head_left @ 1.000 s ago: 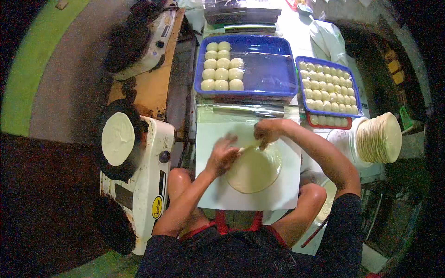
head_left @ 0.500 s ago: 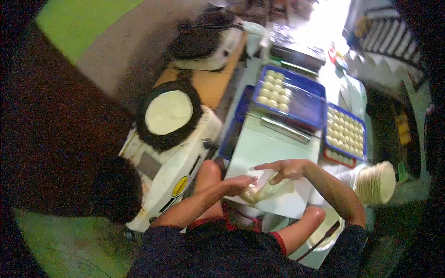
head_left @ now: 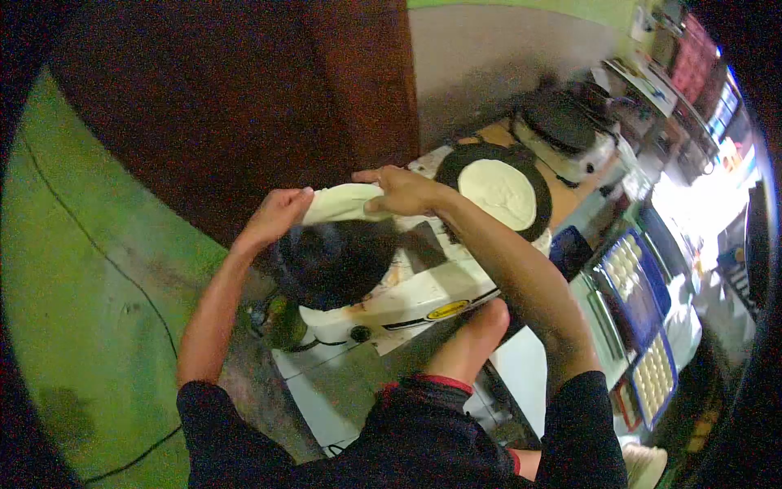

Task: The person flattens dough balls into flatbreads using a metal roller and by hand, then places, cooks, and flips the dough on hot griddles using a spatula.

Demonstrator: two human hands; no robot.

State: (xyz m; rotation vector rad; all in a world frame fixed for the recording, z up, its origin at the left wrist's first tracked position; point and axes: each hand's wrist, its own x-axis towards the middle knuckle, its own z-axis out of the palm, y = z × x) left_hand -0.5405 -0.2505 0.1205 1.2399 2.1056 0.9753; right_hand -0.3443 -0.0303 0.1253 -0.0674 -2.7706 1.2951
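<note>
A thin, pale dough sheet [head_left: 340,204] is stretched between my two hands above the near black pan [head_left: 338,265]. My left hand [head_left: 278,215] pinches its left end, thumb and fingers closed. At the other end, my right hand [head_left: 410,192] grips the dough, with its index finger reaching out to the left. Beyond my right forearm, a round flatbread [head_left: 498,194] lies on the second black pan. Both pans sit on a white gas stove [head_left: 432,289] with a control knob [head_left: 360,333] on its front.
To the right, dough balls sit in a blue tray [head_left: 643,285] and another tray [head_left: 655,379] nearer me. A further stove [head_left: 562,130] stands at the back. A brown panel [head_left: 244,90] rises behind the near pan. A cable [head_left: 122,265] runs along the green floor.
My view has swung left from the white board to the stove. Both hands have moved from the board to above the near pan, now with the dough stretched between them.
</note>
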